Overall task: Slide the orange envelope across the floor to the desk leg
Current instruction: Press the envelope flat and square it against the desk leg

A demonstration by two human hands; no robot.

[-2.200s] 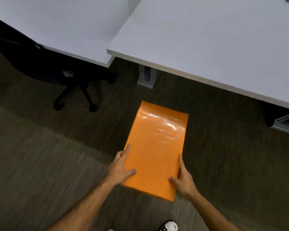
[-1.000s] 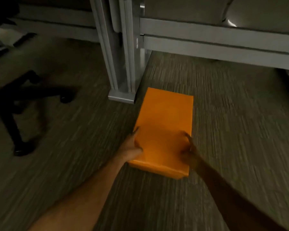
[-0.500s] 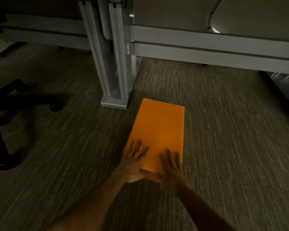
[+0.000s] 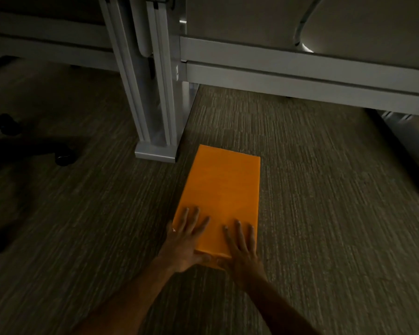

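Observation:
The orange envelope (image 4: 221,192) lies flat on the carpet, long side pointing away from me. Its far left corner sits just right of the grey desk leg (image 4: 155,93), close to the leg's foot plate (image 4: 155,154). My left hand (image 4: 186,240) rests flat, fingers spread, on the envelope's near left corner. My right hand (image 4: 242,247) lies flat on the near right corner. Both palms press down on the paper; neither hand grips it.
A black office chair base with castors (image 4: 63,158) stands on the carpet at the left. A grey desk frame rail (image 4: 300,76) runs across the back right. Another desk foot (image 4: 406,141) sits at the right. Carpet stretches open on both sides of the envelope.
The envelope has slid forward under the desk, to beside the leg. My hands went from holding its edges to lying flat on its near end. In the last half second little moved.

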